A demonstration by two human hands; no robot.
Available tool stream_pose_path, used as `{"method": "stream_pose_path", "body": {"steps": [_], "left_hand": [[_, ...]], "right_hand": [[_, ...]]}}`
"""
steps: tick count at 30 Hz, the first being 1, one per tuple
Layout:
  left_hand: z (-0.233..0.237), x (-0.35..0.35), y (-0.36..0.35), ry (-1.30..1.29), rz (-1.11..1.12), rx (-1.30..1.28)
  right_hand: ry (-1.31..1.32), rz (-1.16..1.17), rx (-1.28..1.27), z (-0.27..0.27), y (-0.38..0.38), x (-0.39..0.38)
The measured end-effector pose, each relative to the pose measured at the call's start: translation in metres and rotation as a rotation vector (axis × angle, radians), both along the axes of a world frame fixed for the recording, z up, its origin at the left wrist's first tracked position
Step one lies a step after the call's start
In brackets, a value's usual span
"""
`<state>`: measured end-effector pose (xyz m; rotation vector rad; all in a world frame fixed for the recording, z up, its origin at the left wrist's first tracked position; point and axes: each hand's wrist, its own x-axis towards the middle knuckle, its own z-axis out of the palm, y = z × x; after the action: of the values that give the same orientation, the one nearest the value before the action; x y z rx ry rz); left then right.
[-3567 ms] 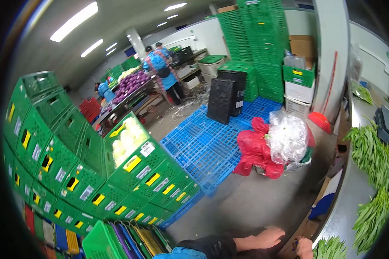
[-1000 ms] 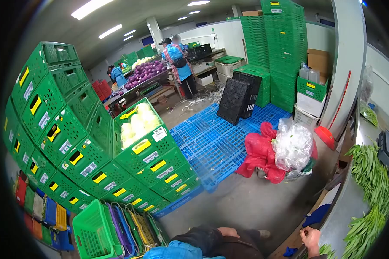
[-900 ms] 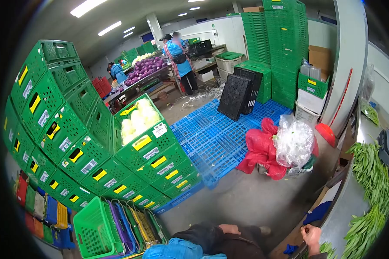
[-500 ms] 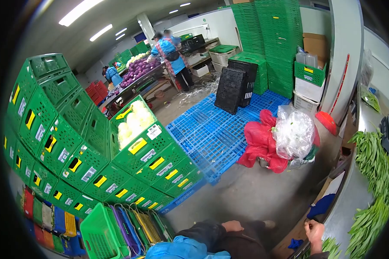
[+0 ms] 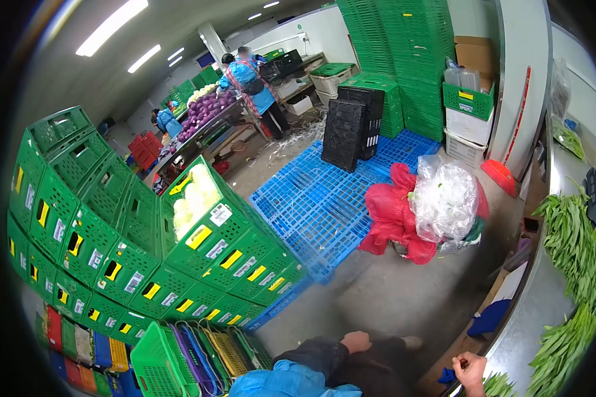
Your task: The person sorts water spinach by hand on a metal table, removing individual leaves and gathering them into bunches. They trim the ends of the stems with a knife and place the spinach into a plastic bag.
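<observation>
My left hand (image 5: 356, 341) is closed in a loose fist over my dark-clothed lap, at the end of a dark sleeve, and I see nothing in it. At the front edge of the metal table (image 5: 520, 344), my right hand (image 5: 470, 372) has its fingers curled together. Whatever sits between those fingertips is too small and dark to name. Close to the right hand lies a small bunch of leafy greens (image 5: 498, 385), and a blue cloth-like piece (image 5: 447, 376) is just left of it. Longer piles of leafy greens (image 5: 573, 248) run along the table.
Stacked green crates (image 5: 198, 271) stand at left, the top one holding pale vegetables (image 5: 195, 198). A blue pallet (image 5: 304, 205) carries black crates (image 5: 343, 135). Red sacking and clear plastic (image 5: 444, 202) sit on the floor. Co-workers (image 5: 251, 89) stand by purple vegetables (image 5: 205, 112).
The view has shifted slightly. My right hand has moved a little down and left along the table edge, its fingers still curled. My left hand stays over my lap.
</observation>
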<state>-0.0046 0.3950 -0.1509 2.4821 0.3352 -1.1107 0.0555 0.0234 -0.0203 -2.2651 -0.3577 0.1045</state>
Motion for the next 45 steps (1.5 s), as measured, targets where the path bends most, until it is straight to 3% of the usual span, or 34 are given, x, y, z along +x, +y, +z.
{"method": "stream_pose_path", "body": {"steps": [11, 13, 14, 16, 18, 19, 20, 22, 23, 24, 25, 26, 28, 31, 34, 37, 38, 42, 44, 45], "left_hand": [[0.019, 0.073, -0.060, -0.152, -0.325, -0.107], [0.030, 0.082, -0.074, -0.162, -0.410, -0.101], [0.041, 0.083, -0.083, -0.237, -0.334, -0.171], [0.052, 0.086, -0.102, -0.351, -0.217, -0.286], [0.040, 0.091, -0.120, -0.554, -0.216, -0.422], [0.037, 0.095, -0.133, -0.579, -0.104, -0.529], [-0.028, 0.113, -0.135, -0.701, -0.084, -0.759], [0.072, 0.110, -0.180, -0.563, -0.014, -1.007], [0.098, 0.103, -0.198, -0.586, -0.054, -1.149], [0.134, 0.093, -0.221, -0.773, -0.287, -1.075], [0.127, 0.094, -0.238, -0.620, -0.224, -1.217], [0.138, 0.086, -0.255, -0.641, -0.374, -1.169], [0.164, 0.052, -0.288, -0.659, -0.574, -1.155], [0.197, -0.014, -0.328, -0.650, -0.950, -1.171], [0.190, -0.070, -0.354, -0.681, -1.336, -1.157], [0.187, -0.107, -0.386, -0.676, -1.584, -1.137], [0.184, -0.113, -0.400, -0.646, -1.672, -1.121], [0.168, -0.108, -0.484, -0.399, -1.635, -1.075], [0.176, -0.111, -0.507, -0.223, -1.931, -0.642], [0.169, -0.113, -0.504, -0.216, -1.942, -0.640]], "right_hand": [[-0.095, -0.057, -0.213, 0.000, 0.003, -0.001], [-0.051, -0.257, 0.080, 0.003, 0.020, -0.017], [0.056, -0.343, 0.254, 0.004, 0.028, -0.033], [-0.091, -0.405, 0.198, 0.050, 0.047, -0.080], [-0.177, -0.477, 0.120, 0.061, 0.046, -0.127], [-0.207, -0.537, 0.089, 0.061, 0.042, -0.156], [-0.137, -0.602, 0.001, 0.051, 0.033, -0.190], [-0.127, -0.961, -0.013, 0.050, 0.019, -0.254], [-0.070, -1.146, 0.033, 0.049, 0.016, -0.291], [-0.196, -1.394, 0.028, 0.052, 0.013, -0.319], [-0.113, -1.549, 0.013, 0.049, 0.007, -0.358], [-0.142, -1.740, -0.117, 0.042, 0.007, -0.390], [0.101, -1.833, -0.405, 0.041, 0.012, -0.451], [0.261, -1.973, -0.502, 0.029, 0.039, -0.510], [0.320, -2.011, -0.604, 0.017, 0.071, -0.527], [0.531, -2.062, -0.392, 0.013, 0.089, -0.524], [0.452, -2.054, -0.423, 0.005, 0.092, -0.527], [0.542, -2.074, -0.294, 0.007, 0.091, -0.520], [0.321, -2.214, -0.141, 0.015, 0.086, -0.501], [0.326, -2.224, -0.136, 0.015, 0.084, -0.491]]}}
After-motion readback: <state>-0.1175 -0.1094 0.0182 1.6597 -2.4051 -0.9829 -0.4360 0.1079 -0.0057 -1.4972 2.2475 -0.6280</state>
